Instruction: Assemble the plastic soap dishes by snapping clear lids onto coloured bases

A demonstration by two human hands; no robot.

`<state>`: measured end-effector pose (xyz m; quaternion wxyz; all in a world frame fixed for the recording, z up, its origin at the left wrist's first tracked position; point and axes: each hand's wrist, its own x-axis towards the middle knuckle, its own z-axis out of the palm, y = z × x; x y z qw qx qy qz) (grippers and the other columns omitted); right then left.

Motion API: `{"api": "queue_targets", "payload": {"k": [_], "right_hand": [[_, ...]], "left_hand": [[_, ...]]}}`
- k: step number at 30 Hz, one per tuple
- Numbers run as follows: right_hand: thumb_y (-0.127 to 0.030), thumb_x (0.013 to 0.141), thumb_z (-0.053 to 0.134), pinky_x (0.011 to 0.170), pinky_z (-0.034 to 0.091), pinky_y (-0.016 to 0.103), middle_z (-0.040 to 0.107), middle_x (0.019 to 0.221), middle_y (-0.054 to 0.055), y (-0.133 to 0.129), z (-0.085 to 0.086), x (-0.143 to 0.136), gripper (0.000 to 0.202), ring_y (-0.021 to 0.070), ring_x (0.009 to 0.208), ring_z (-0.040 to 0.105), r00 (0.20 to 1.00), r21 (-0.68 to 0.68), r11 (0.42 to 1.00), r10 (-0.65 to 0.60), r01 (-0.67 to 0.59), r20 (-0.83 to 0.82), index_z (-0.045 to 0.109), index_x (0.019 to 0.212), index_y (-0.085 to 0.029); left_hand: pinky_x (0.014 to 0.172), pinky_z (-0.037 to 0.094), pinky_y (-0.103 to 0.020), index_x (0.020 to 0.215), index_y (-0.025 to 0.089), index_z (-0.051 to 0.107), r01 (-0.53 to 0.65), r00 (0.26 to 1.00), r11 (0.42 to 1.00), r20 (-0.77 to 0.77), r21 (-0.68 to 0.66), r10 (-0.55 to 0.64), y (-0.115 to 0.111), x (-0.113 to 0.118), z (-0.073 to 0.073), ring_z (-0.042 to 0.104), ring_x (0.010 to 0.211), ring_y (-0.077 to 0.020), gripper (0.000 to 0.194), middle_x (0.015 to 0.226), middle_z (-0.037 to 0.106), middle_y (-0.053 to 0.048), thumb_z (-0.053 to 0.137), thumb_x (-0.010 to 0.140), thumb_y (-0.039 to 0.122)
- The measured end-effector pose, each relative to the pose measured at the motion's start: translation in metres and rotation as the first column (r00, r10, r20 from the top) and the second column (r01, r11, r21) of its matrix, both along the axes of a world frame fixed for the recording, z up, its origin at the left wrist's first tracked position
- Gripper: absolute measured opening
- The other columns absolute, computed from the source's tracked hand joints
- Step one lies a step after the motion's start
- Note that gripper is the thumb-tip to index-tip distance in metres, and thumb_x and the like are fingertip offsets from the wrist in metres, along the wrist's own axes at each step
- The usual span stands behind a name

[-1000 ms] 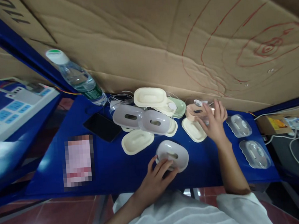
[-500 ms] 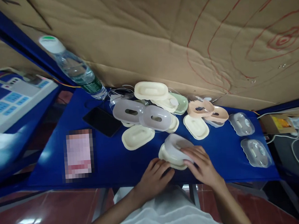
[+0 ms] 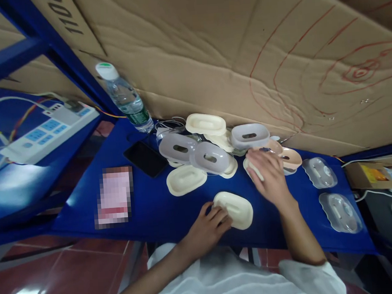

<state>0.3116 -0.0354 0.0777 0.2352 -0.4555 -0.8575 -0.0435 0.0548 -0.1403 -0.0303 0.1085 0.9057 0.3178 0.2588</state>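
A cream oval soap-dish tray (image 3: 241, 212) lies near the table's front edge. My left hand (image 3: 211, 224) has its curled fingers over the tray's left rim. My right hand (image 3: 268, 173) reaches farther back, fingers stretched out over another cream tray (image 3: 254, 169), which it partly hides. Just beyond its fingertips a grey slotted soap dish (image 3: 250, 135) rests on the pile. Two more grey slotted dishes (image 3: 211, 157) overlap to the left, with a cream tray (image 3: 186, 180) in front and another (image 3: 205, 124) behind. Peach slotted dishes (image 3: 290, 158) are to the right of my right hand.
Two clear plastic dishes (image 3: 340, 213) lie at the table's right end. A water bottle (image 3: 129, 102), a black phone (image 3: 145, 158) and a blurred pink item (image 3: 115, 195) are on the left. Cardboard (image 3: 190, 66) walls the back. A power strip (image 3: 47, 135) sits farther left.
My right hand has moved back and right from the cream tray. The grey dish it held now rests on the pile at the back. My left hand stays at the front tray.
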Motion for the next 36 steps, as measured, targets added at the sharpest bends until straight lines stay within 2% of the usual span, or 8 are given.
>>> {"api": "queue_targets", "payload": {"k": [6,10,19,24,28,31,33,36], "right_hand": [[-0.036,0.106,0.068,0.116,0.047,0.048,0.075,0.142,0.008,-0.101,-0.029,-0.012,0.042,0.0262,0.131,0.069,0.987,-0.29,0.943,0.155,-0.162,-0.046,0.063,0.147,-0.025],[-0.03,0.11,0.061,0.116,0.047,0.047,0.076,0.14,0.008,-0.122,-0.035,-0.01,0.033,0.0234,0.126,0.071,0.995,-0.311,0.945,0.1,-0.099,-0.013,0.066,0.143,-0.025],[-0.02,0.105,0.069,0.128,0.041,0.047,0.071,0.149,0.01,-0.035,0.02,-0.02,0.034,0.0234,0.138,0.067,0.982,0.094,0.98,0.169,-0.177,0.09,0.069,0.138,-0.026],[-0.023,0.106,0.065,0.13,0.039,0.057,0.054,0.166,0.016,0.028,0.03,-0.032,0.047,0.0318,0.154,0.053,0.987,0.16,0.984,0.049,-0.073,0.151,0.059,0.153,-0.023],[-0.025,0.107,0.064,0.13,0.039,0.056,0.054,0.166,0.015,-0.004,0.022,-0.036,0.05,0.0304,0.154,0.052,0.985,0.063,0.992,0.097,-0.106,0.143,0.056,0.156,-0.025],[-0.026,0.106,0.066,0.126,0.045,0.052,0.057,0.162,0.012,-0.048,0.008,-0.006,0.049,0.0291,0.148,0.057,0.989,0.0,0.998,0.056,-0.056,0.135,0.059,0.154,-0.03],[-0.028,0.105,0.068,0.122,0.048,0.054,0.054,0.164,0.014,-0.073,-0.008,0.039,0.049,0.0329,0.149,0.056,0.982,0.005,0.987,-0.158,0.159,0.105,0.061,0.153,-0.031],[-0.039,0.105,0.067,0.117,0.049,0.059,0.048,0.167,0.022,-0.109,-0.041,0.13,0.05,0.0405,0.15,0.053,0.798,0.068,0.8,-0.6,0.596,0.06,0.061,0.153,-0.025]], "left_hand": [[0.119,0.037,-0.045,0.116,0.022,0.073,-0.036,0.979,0.999,0.199,-0.041,0.043,0.003,-0.005,0.014,0.068,0.109,-0.0179,0.01,0.109,0.079,-0.002,0.068,0.108,0.026],[0.123,0.033,-0.045,0.119,0.024,0.073,0.028,0.978,0.999,0.206,0.044,-0.036,0.013,-0.003,0.027,0.068,0.106,-0.0163,0.016,0.11,0.08,0.0,0.075,0.104,0.026],[0.125,0.046,-0.048,0.128,0.022,0.07,-0.202,0.882,0.966,0.459,0.159,0.109,0.042,-0.016,0.073,0.066,0.126,-0.0198,0.028,0.126,0.072,-0.008,0.068,0.102,0.01],[0.119,0.053,-0.049,0.127,0.022,0.071,-0.357,0.868,0.928,0.404,0.105,0.288,0.027,-0.039,0.06,0.063,0.131,-0.0246,0.036,0.135,0.063,-0.012,0.068,0.096,0.002],[0.111,0.057,-0.043,0.125,0.021,0.071,-0.307,0.891,0.952,0.349,-0.011,0.291,0.015,-0.048,0.045,0.063,0.129,-0.0241,0.033,0.135,0.063,-0.013,0.063,0.099,0.002],[0.103,0.059,-0.034,0.126,0.02,0.07,-0.192,0.908,0.975,0.356,-0.113,0.22,0.017,-0.047,0.038,0.065,0.124,-0.0208,0.032,0.134,0.063,-0.012,0.059,0.102,0.002],[0.103,0.058,-0.035,0.126,0.019,0.07,-0.12,0.93,0.988,0.337,-0.094,0.145,0.025,-0.043,0.036,0.065,0.123,-0.0213,0.033,0.133,0.064,-0.012,0.06,0.101,0.0],[0.104,0.057,-0.039,0.125,0.018,0.071,-0.008,0.957,1.0,0.29,-0.025,0.014,0.036,-0.031,0.035,0.065,0.121,-0.0236,0.033,0.131,0.067,-0.013,0.063,0.099,0.0]]}}
